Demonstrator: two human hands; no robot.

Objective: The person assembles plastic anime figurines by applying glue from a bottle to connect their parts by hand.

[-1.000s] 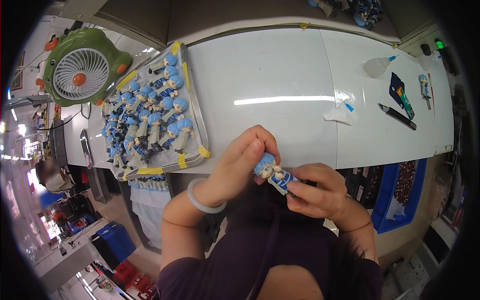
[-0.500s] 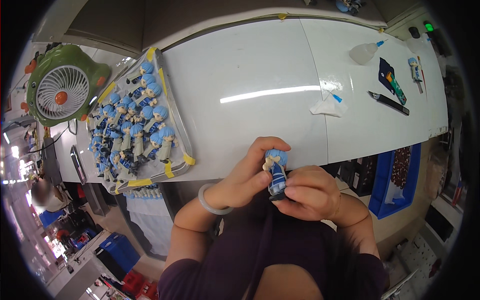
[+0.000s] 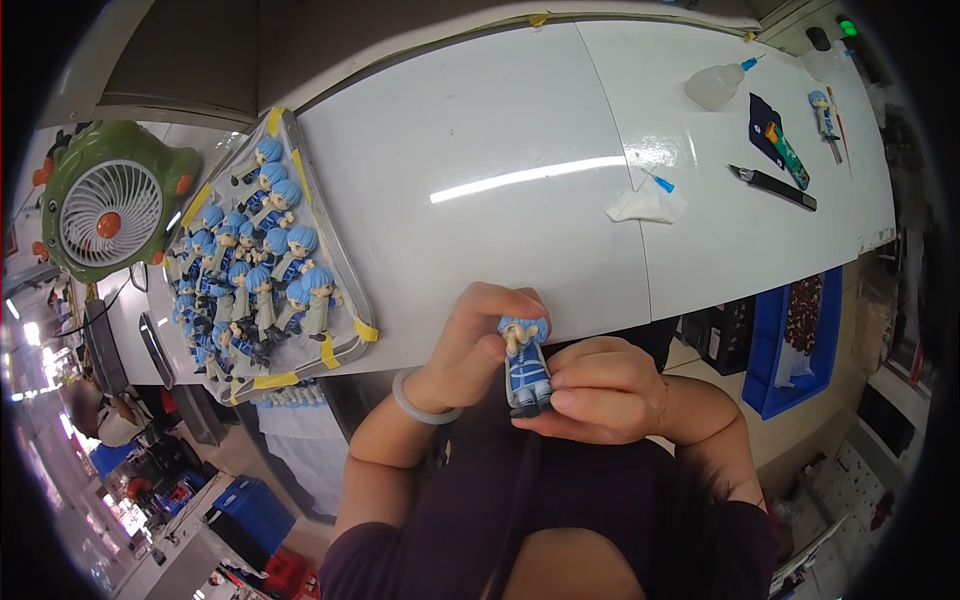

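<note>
Between my two hands, in front of my chest, is a small figurine (image 3: 526, 368) with light-blue hair and a blue outfit with pale lines, its dark feet toward me. My left hand (image 3: 468, 345) is closed around its head and upper side, a pale bangle on that wrist. The fingers of my right hand (image 3: 605, 390) pinch its lower body near the feet. To the left on the table lies a tray (image 3: 362, 335) edged with yellow tape, filled with several similar blue-haired figurines (image 3: 262, 290).
A green fan (image 3: 110, 205) stands beyond the tray at left. On the table's right lie a white tissue (image 3: 640, 206) with a blue-tipped needle, a squeeze bottle (image 3: 715, 88), a craft knife (image 3: 775, 187) and another figurine (image 3: 823, 115). A blue bin (image 3: 770, 390) sits below the table edge.
The figurine has shifted slightly left and toward me, and its front now faces up more fully. Both hands keep their hold. The whole view has tilted a little.
</note>
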